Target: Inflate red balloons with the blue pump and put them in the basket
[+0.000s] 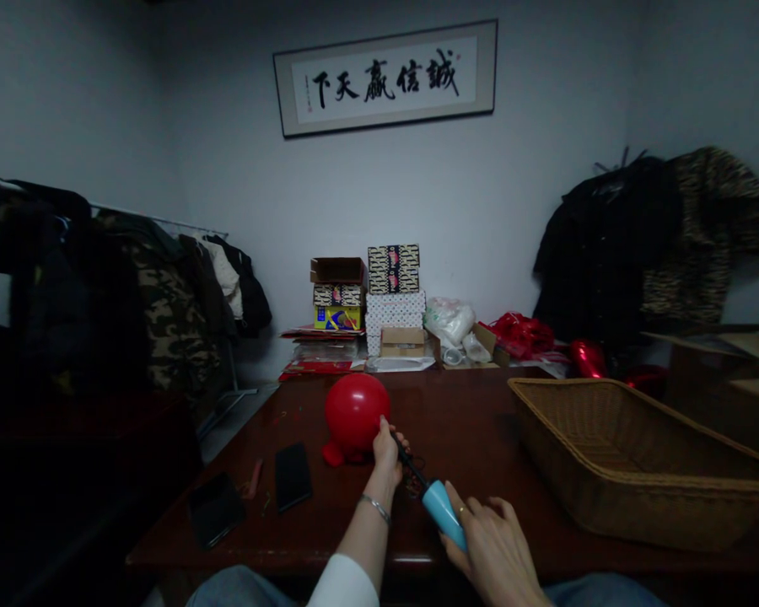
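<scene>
A round, inflated red balloon (354,406) sits over the middle of the table, on the far side of my left hand (388,451). The left fingers are closed around the balloon's neck, where the black tip of a hand pump meets it; the neck itself is hidden by them. My right hand (494,539) is wrapped around the light-blue body of the balloon pump (443,509), which slants down to the right. Close by the balloon lies a small red piece (332,454), perhaps uninflated balloons. Something dark and stringy, too dim to name, lies beside the nozzle.
On the brown table (455,421), a black phone-like slab (293,476) and a dark tablet-like object (216,510) lie left. A large wicker basket (613,497) stands right. Stacked boxes (395,312) and plastic bags (449,320) line the back. Clothes racks flank both sides.
</scene>
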